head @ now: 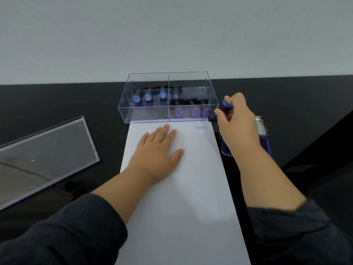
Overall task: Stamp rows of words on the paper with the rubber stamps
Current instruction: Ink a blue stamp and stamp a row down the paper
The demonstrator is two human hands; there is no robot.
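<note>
The black table [76, 100] holds the white paper [183, 188], with "FRAGILE" [202, 127] stamped in its top corner. The left hand [158, 148] lies flat and spread, likely keeping the paper steady. The right hand [236, 119] grips a blue-topped stamp [225, 109] beside the clear box [168, 98]

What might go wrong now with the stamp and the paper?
The right hand holds the blue-topped rubber stamp close beside the clear plastic box, so it may bump the box's wall. The one purple word "FRAGILE" sits at the white paper sheet's top right corner; the next print might land crooked or overlap it. If the flat left hand lifts, the sheet may slide.
</note>
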